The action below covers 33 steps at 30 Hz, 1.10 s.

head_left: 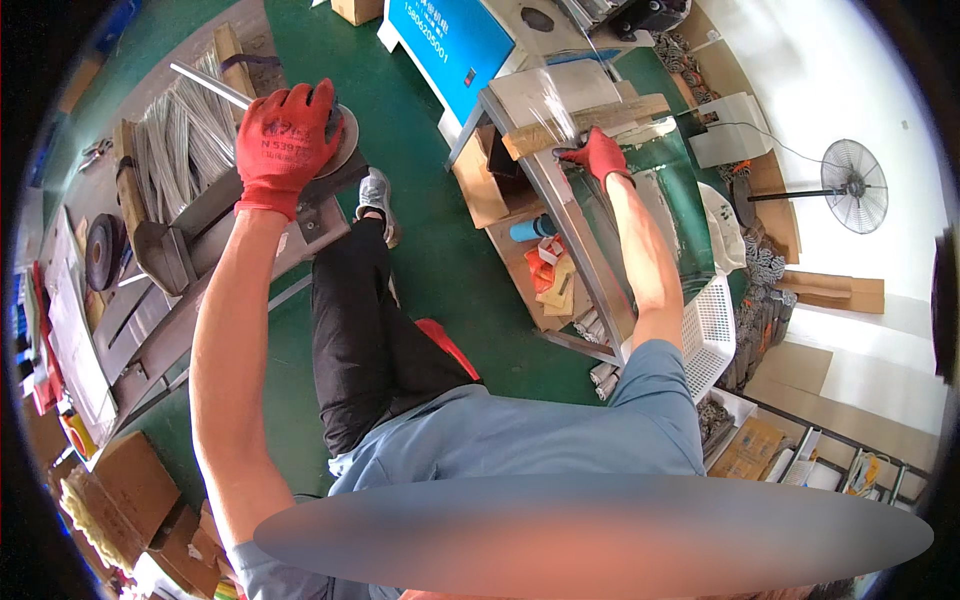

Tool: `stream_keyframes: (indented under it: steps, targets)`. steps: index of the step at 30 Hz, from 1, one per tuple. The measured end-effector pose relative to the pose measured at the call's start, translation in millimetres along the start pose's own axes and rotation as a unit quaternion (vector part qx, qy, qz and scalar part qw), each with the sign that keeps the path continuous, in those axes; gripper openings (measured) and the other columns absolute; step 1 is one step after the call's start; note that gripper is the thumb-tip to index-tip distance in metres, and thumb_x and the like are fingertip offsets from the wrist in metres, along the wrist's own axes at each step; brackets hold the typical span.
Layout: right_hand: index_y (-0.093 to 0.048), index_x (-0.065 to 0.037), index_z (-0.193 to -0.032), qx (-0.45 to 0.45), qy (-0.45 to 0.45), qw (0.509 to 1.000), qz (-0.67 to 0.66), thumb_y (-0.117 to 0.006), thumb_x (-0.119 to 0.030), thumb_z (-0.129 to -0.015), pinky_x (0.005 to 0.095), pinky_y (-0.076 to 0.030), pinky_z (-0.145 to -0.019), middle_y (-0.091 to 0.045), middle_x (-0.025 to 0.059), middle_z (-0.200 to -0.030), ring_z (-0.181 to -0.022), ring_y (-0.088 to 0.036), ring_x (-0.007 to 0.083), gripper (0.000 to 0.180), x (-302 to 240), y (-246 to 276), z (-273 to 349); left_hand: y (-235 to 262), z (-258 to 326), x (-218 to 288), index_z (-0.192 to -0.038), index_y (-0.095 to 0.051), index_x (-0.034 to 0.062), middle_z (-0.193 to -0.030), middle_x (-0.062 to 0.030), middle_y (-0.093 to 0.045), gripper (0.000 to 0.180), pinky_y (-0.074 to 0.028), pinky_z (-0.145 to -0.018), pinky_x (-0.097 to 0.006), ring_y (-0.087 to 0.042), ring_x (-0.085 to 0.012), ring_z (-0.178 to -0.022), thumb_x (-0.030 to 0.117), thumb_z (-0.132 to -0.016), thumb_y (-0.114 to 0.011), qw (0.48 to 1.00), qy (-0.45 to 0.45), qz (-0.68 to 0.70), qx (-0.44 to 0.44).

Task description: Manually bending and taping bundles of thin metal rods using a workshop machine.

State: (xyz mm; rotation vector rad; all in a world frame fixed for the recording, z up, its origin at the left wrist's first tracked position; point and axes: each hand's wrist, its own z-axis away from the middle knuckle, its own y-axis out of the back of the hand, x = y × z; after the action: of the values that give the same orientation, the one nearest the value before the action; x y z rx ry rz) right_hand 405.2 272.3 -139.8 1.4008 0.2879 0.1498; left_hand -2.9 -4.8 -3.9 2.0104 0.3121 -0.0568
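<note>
My left hand [285, 145] wears a red work glove and reaches to the left bench. Its fingers curl over a pale metal rod [210, 86], beside a round metal disc [345, 143] at the bench end. The palm is hidden, so the exact grip does not show. My right hand [602, 158], also in a red glove, is at the edge of the right-hand bench. Thumb and fingers close around thin shiny wires [562, 112], which run up past a wooden strip [590, 122]. Beside the left hand, a bundle of grey wires [190, 135] lies between wooden blocks.
A blue machine [450, 60] stands ahead, above the green floor. On the right are a white plastic basket [708, 335] and a fan [855, 185]. A shelf under the right bench holds a blue bottle [533, 228]. Cardboard boxes [130, 490] sit at lower left.
</note>
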Motion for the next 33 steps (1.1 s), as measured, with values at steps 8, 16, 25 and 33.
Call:
stream_keyframes:
  steps: [8, 16, 25, 33]
  targets:
    - [-0.061, -0.005, -0.103, -0.032, -0.011, 0.999, 0.037, -0.062, -0.029, -0.077, 0.0464, -0.050, -0.084, -0.066, 0.0215, -0.104, -0.101, -0.062, 0.0389, 0.036, -19.7, 0.0, -3.0, -4.9, 0.9, -1.4, -0.102, -0.057, 0.0170, -0.089, -0.0013, -0.061, 0.030, -0.048, -0.080, -0.039, -0.062, -0.0212, -0.089, 0.034, -0.078, -0.065, 0.997, -0.008, 0.016, 0.077]
    - [-0.058, -0.005, -0.100, 0.021, 0.068, 0.996, 0.051, -0.054, -0.032, -0.085, 0.0521, -0.048, -0.081, -0.065, 0.0237, -0.098, -0.096, -0.060, 0.0418, 0.030, -35.1, 43.5, 28.9, -3.3, 0.5, -1.1, -0.100, -0.057, 0.0166, -0.090, -0.0023, -0.062, 0.029, -0.048, -0.080, -0.039, -0.062, -0.0224, -0.090, 0.033, -0.077, -0.065, 0.997, -0.012, 0.030, 0.073]
    - [-0.053, -0.001, -0.121, 0.217, -0.016, 0.969, -0.120, -0.050, -0.031, -0.096, 0.0446, -0.044, -0.087, -0.058, 0.0273, -0.112, -0.102, -0.058, 0.0346, 0.039, -5.3, 226.9, 121.1, 2.1, -0.5, 1.3, -0.105, -0.058, 0.0162, -0.094, -0.0035, -0.063, 0.033, -0.048, -0.081, -0.039, -0.062, -0.0249, -0.092, 0.036, -0.080, -0.063, 0.999, -0.028, 0.025, 0.037]
    - [-0.057, 0.007, -0.104, 0.417, -0.045, 0.886, -0.199, -0.052, -0.027, -0.095, 0.0388, -0.047, -0.081, -0.063, 0.0197, -0.096, -0.090, -0.060, 0.0323, 0.036, 71.5, 257.0, 152.0, -1.6, -0.8, -0.5, -0.111, -0.059, 0.0146, -0.098, -0.0059, -0.065, 0.038, -0.048, -0.081, -0.041, -0.062, -0.0256, -0.094, 0.037, -0.081, -0.063, 0.999, -0.025, 0.008, 0.030]
